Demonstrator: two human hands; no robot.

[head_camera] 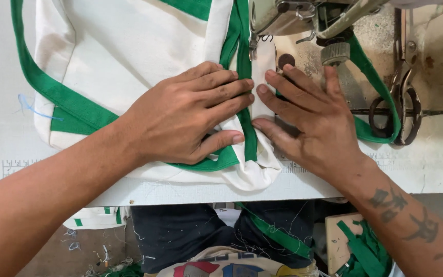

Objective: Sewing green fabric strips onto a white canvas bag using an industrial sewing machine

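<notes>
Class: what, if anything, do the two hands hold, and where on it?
Nothing is gripped. The left hand and right hand press flat on the white cloth, either side of its green band.

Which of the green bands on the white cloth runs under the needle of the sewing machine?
The vertical green band between the two hands, which runs up to the needle. The long band on the left curves away, far from it.

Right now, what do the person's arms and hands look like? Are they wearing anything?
Both arms are bare, with no sleeves in view. The left hand wears no glove, ring or watch. The right hand is bare too, and its forearm carries dark tattoo markings running up from near the wrist.
</notes>
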